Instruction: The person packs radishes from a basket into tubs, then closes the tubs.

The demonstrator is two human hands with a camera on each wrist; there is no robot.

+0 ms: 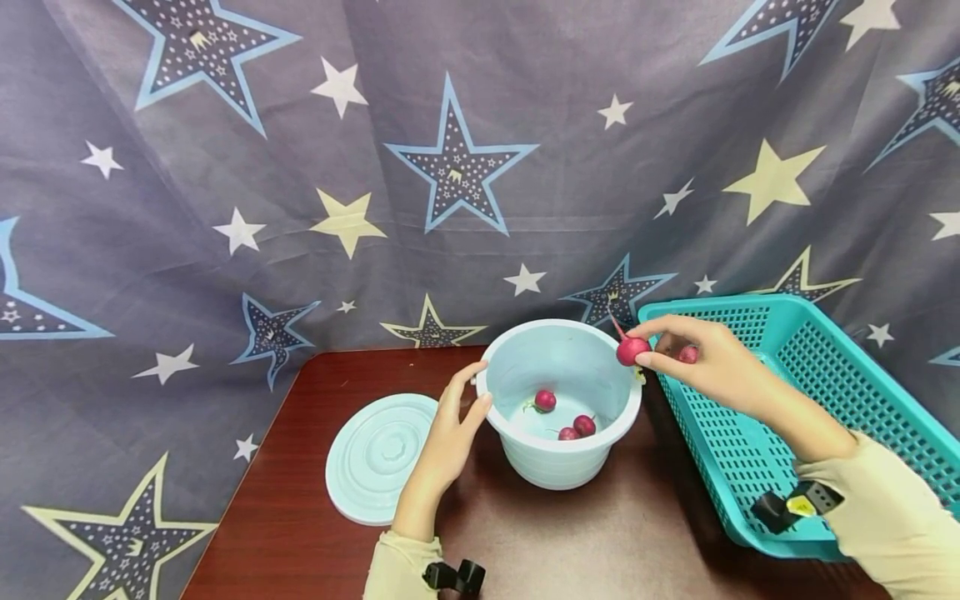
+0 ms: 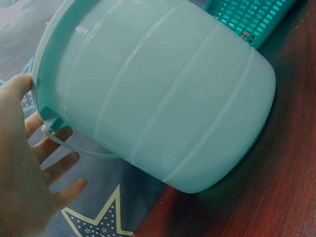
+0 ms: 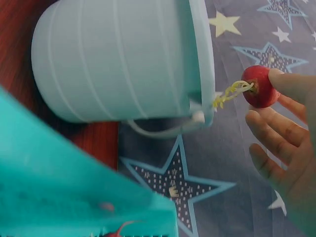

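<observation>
1. Three radishes (image 1: 545, 400) are already lain in the bucket (image 1: 560, 467)
2. A fourth radish (image 1: 632, 351) is pinched by the right hand (image 1: 701, 360) over the rim; another is seen in the basket (image 1: 825, 367)
3. The bucket is steadied by the spread left hand (image 1: 450, 433)

Left hand (image 1: 448, 433) raised, fingers (image 2: 59, 168) straight, spread; right hand (image 1: 701, 357) outstretched, fingertips seemingly pinching.

A round pale-blue lid (image 1: 381, 457) is laid flat on the dark red-brown surface (image 1: 300, 500), at the left. A grey cloth printed with stars (image 1: 450, 167) is hung across the far side and draped down the left.
</observation>
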